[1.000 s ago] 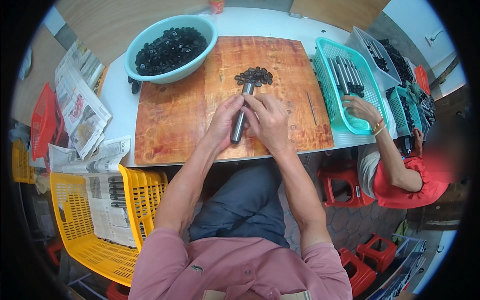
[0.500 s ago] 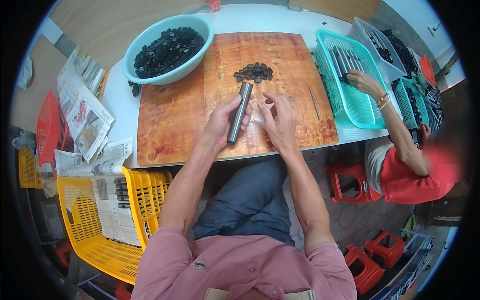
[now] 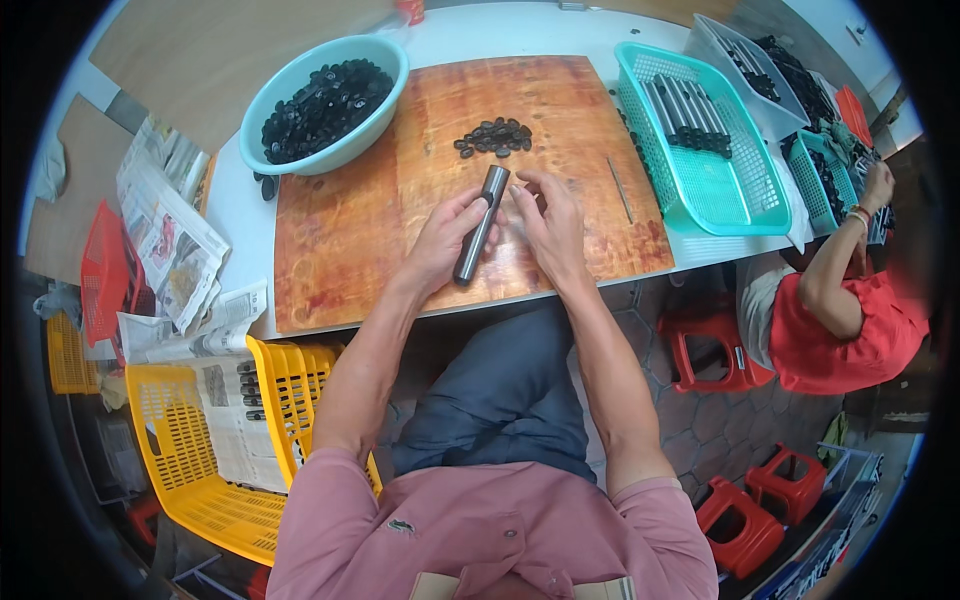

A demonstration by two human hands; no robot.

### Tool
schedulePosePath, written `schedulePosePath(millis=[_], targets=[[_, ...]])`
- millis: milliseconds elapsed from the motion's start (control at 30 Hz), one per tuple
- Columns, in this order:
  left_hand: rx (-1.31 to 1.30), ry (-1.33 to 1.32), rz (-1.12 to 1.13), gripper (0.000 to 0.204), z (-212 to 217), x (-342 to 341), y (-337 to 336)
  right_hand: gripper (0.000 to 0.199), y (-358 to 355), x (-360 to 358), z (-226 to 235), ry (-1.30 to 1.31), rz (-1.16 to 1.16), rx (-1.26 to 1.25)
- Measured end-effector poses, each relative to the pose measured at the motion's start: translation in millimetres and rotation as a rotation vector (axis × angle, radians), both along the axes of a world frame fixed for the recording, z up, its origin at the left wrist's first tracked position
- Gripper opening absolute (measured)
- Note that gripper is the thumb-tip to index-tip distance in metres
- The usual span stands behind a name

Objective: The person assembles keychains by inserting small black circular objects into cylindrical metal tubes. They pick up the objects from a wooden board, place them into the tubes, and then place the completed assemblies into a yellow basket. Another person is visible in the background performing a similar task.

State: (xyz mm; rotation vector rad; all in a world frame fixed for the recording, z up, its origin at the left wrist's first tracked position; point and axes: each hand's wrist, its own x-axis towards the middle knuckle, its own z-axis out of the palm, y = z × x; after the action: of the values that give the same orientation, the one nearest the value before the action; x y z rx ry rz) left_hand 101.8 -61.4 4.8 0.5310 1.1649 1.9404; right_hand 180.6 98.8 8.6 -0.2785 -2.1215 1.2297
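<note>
Left hand (image 3: 440, 240): closed around a dark metal tube (image 3: 480, 224), which is held slanted over the middle of the wooden board (image 3: 340, 240), near its front edge.
Right hand (image 3: 550, 225): loosely open, fingers curled, nothing gripped; placed just beside the tube's upper end.
Black caps (image 3: 492, 137): small pile laid on the board toward its far edge.
Bowl (image 3: 325, 100): pale blue, filled with black caps, at the board's far left corner.
Teal basket (image 3: 700, 140): set along the board's right edge, tubes inside.
Thin rod (image 3: 620, 189): laid near the board's right edge.
</note>
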Motion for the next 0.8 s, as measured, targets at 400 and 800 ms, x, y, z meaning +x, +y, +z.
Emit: schedulePosePath(millis=[400, 800], targets=[[-0.506, 1.435, 0.173, 0.045, 31, 1, -5, 0.026, 13, 2, -4, -0.064, 0.128, -0.304], [-0.568, 1.470, 0.318, 0.041, 21, 8, -10, 0.026, 15, 3, -8, -0.180, 0.208, -0.171]])
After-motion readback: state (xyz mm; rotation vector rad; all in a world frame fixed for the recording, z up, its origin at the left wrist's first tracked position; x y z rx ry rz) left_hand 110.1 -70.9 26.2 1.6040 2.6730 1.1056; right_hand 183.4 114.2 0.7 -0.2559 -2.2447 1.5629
